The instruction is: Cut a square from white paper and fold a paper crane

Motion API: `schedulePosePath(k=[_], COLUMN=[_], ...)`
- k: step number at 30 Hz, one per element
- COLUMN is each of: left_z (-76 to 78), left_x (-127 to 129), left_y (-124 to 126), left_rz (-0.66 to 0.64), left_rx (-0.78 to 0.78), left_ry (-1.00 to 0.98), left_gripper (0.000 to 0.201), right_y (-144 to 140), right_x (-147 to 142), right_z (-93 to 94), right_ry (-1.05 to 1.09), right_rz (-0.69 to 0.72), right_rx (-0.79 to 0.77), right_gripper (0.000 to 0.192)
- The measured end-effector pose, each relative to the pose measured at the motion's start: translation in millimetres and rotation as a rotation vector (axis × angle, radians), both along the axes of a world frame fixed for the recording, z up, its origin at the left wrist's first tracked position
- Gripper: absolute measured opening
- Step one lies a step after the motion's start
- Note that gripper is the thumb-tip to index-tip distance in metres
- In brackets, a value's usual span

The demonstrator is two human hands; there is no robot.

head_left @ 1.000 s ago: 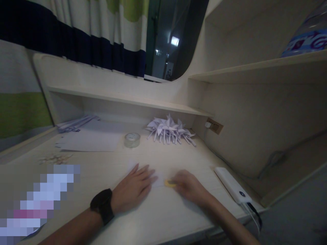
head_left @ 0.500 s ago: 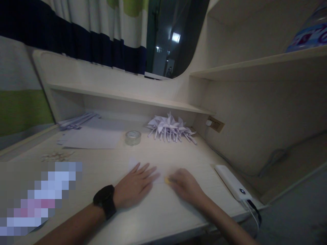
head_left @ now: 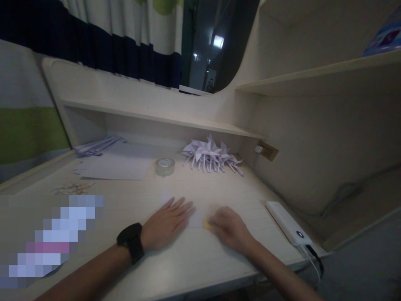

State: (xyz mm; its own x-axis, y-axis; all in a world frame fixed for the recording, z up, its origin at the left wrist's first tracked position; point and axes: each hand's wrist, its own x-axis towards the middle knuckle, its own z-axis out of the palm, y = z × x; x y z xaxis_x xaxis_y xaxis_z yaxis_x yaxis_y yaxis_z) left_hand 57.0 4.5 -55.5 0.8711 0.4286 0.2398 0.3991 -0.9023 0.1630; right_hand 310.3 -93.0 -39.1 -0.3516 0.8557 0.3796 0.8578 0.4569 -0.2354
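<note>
My left hand [head_left: 169, 221] lies flat with its fingers stretched out, pressing on a small piece of white paper [head_left: 196, 221] on the desk. Most of the paper is covered by that hand; one part shows beyond the fingertips and a corner above the knuckles. Close to the paper's right edge, my right hand [head_left: 228, 228] is closed around a small yellow object [head_left: 206, 224]. Only the tip of it sticks out, and motion blur hides its kind. A black watch [head_left: 130, 242] circles my left wrist.
Paper pinwheels [head_left: 209, 152] are heaped at the back, right of a roll of clear tape [head_left: 164, 167]. White sheets [head_left: 119, 161] and folded paper strips [head_left: 98, 145] lie back left. A small pile of sticks [head_left: 73, 188] is nearer. A white power bank [head_left: 286, 223] with cables lies on the right.
The view has shifted slightly. My left fingers have drawn a little to the left, showing more paper beside the right hand. The right hand still grips the yellow object.
</note>
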Motion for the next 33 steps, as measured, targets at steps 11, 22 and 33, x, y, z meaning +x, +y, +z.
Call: schedulePosePath(k=[11, 22, 33], left_z=[1.2, 7.2, 11.6], left_x=[-1, -3, -6], left_y=[1, 0, -2], left_rz=[-0.021, -0.058, -0.016], left_rx=[0.009, -0.066, -0.076], left_ry=[0.03, 0.059, -0.005], left_gripper=[0.047, 0.046, 0.047], right_y=[2, 4, -12], right_x=[2, 4, 26], right_z=[2.9, 8.7, 21.6], right_ry=[0.009, 0.077, 0.184], right_rz=[0.107, 0.154, 0.159], right_rx=[0.029, -0.069, -0.31], right_gripper=[0.02, 0.025, 0.025])
